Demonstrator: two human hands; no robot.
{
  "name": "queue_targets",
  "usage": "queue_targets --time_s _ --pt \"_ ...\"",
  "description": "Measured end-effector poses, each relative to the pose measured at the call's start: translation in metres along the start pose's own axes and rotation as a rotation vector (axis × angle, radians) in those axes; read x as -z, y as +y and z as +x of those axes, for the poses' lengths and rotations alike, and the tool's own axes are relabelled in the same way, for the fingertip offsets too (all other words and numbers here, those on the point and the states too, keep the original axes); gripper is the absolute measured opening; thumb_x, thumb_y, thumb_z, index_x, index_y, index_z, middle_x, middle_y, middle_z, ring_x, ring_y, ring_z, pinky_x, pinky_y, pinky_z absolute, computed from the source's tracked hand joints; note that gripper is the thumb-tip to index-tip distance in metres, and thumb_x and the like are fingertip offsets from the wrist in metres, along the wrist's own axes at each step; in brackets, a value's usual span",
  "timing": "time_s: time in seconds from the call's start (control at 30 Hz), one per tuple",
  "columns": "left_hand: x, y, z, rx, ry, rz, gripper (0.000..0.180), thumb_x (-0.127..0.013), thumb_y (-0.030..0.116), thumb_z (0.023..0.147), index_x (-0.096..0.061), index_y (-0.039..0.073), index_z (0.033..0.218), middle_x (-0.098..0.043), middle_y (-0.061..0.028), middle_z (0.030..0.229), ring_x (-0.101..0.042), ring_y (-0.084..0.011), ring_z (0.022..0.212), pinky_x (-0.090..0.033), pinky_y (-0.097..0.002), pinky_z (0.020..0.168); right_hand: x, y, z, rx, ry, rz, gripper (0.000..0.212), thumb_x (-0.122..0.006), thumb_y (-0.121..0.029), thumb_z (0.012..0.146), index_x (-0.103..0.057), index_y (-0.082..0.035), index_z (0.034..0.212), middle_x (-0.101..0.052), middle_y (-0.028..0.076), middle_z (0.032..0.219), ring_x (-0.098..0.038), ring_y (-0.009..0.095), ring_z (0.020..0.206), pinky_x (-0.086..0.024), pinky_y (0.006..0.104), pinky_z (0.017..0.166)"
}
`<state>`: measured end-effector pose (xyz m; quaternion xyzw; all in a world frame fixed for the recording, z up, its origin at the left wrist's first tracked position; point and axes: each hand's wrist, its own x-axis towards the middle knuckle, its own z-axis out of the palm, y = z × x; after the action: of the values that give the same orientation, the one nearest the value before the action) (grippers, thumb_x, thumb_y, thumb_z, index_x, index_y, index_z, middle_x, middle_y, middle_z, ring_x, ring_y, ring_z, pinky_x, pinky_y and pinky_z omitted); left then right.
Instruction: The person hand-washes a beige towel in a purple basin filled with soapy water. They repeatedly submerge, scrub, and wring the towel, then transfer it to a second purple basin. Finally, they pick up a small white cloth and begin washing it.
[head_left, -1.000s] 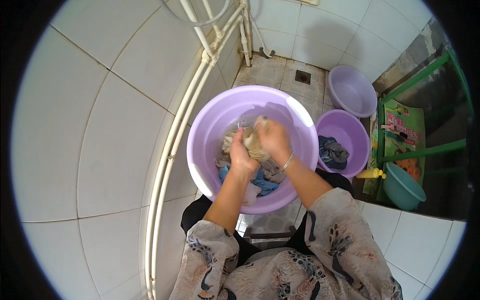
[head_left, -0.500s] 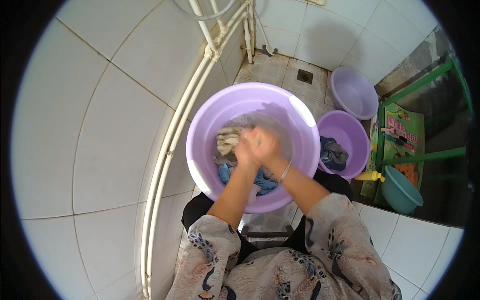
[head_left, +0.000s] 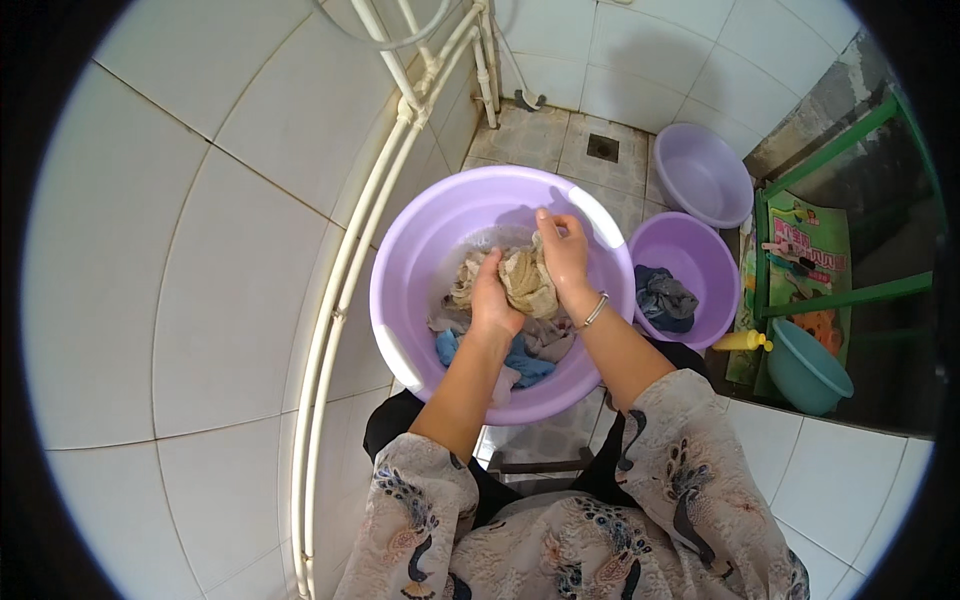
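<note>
With left hand (head_left: 494, 304) cupped around and right hand (head_left: 566, 257) half-curled on the cloth (head_left: 527, 281), I judge it soft, slick, best gripped mid-bunch.

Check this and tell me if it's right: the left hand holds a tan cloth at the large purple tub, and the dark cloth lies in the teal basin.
One part is wrong: the dark cloth lies in the smaller purple basin, as the head view shows. The left hand does hold a tan cloth at the large purple tub.
</note>
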<state>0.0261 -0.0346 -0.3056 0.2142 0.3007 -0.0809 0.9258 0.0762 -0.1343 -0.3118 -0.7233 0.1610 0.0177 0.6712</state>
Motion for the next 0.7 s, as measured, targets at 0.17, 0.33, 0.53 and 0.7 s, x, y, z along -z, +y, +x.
queue_targets --time_s 0.17,0.33,0.53,0.7 --pt "0.011 0.018 0.003 -0.082 -0.116 -0.166 0.041 -0.041 0.032 0.094 -0.048 0.004 0.123 -0.053 -0.0114 0.122 -0.050 -0.0279 0.112 -0.038 -0.0416 0.099 0.002 0.009 -0.032 0.104 -0.325 -0.263 0.088 -0.072 -0.043 0.073 -0.028 -0.001 0.136 -0.036 0.022 0.135 -0.039 0.029 0.124 -0.036 0.0367 0.099" --pt "0.000 0.010 -0.011 -0.122 -0.155 -0.214 0.062 -0.036 0.051 0.092 -0.041 0.001 0.128 -0.050 -0.0175 0.124 -0.047 -0.0342 0.115 -0.034 -0.0459 0.102 0.005 0.017 -0.040 0.089 -0.382 -0.129 0.102 -0.080 -0.031 0.066 -0.017 0.002 0.140 -0.033 0.022 0.137 -0.037 0.029 0.126 -0.034 0.0358 0.102" --pt "0.013 0.035 0.003 -0.129 -0.053 -0.186 0.072 -0.031 0.059 0.090 -0.036 0.000 0.132 -0.042 -0.0205 0.132 -0.042 -0.0374 0.119 -0.030 -0.0507 0.103 0.030 -0.036 -0.032 0.041 -0.855 -0.178 0.063 -0.074 -0.011 0.066 -0.047 0.000 0.122 -0.055 0.011 0.111 -0.053 0.018 0.105 -0.041 0.0312 0.094" --pt "0.027 0.038 0.026 -0.074 0.100 -0.220 0.048 -0.041 0.041 0.093 -0.045 0.002 0.120 -0.055 -0.0149 0.112 -0.053 -0.0316 0.100 -0.040 -0.0479 0.094 0.055 -0.034 -0.011 0.132 -0.517 -0.173 0.048 -0.070 -0.003 0.067 -0.051 -0.005 0.111 -0.054 0.011 0.117 -0.052 0.018 0.107 -0.041 0.0323 0.094"
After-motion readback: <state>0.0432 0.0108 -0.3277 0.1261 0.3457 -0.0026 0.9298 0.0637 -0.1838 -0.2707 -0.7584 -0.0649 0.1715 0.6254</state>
